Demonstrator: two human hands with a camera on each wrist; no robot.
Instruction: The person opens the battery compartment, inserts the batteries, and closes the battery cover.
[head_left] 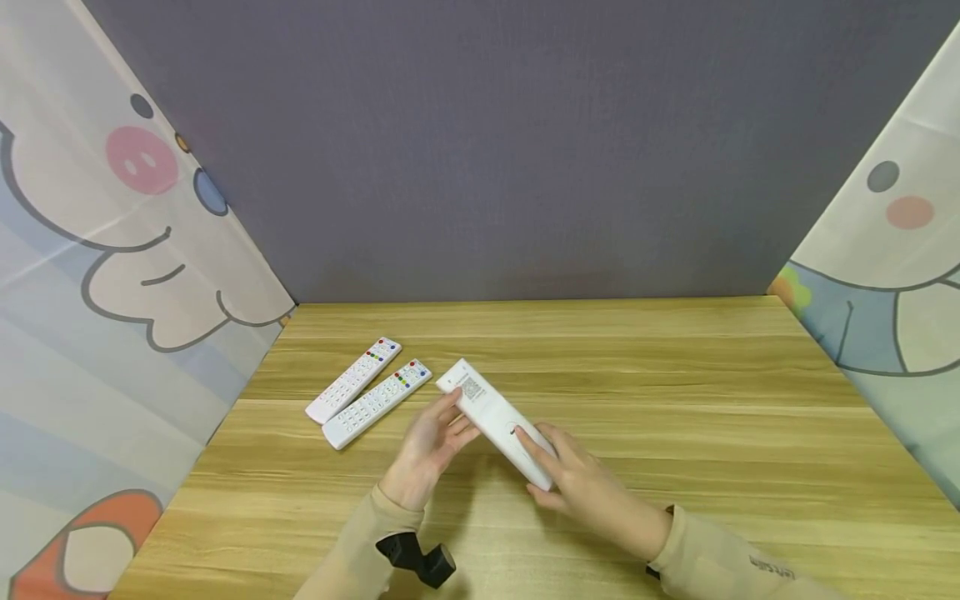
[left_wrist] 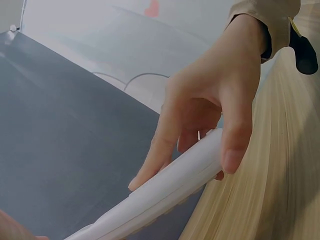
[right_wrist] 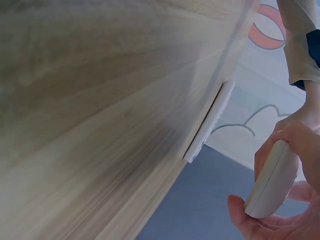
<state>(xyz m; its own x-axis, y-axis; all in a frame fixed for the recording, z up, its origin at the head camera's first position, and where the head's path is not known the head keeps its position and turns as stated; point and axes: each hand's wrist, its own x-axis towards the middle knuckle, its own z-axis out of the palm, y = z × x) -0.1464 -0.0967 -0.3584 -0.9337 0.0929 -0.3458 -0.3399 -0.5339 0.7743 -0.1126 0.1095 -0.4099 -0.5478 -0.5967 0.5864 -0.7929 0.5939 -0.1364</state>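
A white remote control (head_left: 497,419) is held above the table, its back turned up, with a printed square code near the far end. My left hand (head_left: 429,450) holds that far end, thumb on the back and fingers underneath. At the near end my right hand (head_left: 581,482) grips the sides, its index finger lying on the back near a small dark mark. The left wrist view shows the right hand (left_wrist: 212,95) around the end of the remote control (left_wrist: 170,187), buttons facing down. In the right wrist view the remote control (right_wrist: 275,182) appears end-on between the fingers.
Two white remote controls, one at the back (head_left: 354,381) and one in front (head_left: 377,404), lie side by side on the wooden table (head_left: 675,400), buttons up, left of my hands. A grey panel (head_left: 525,150) rises behind the table. Cartoon-printed cloths (head_left: 67,333) hang at both sides.
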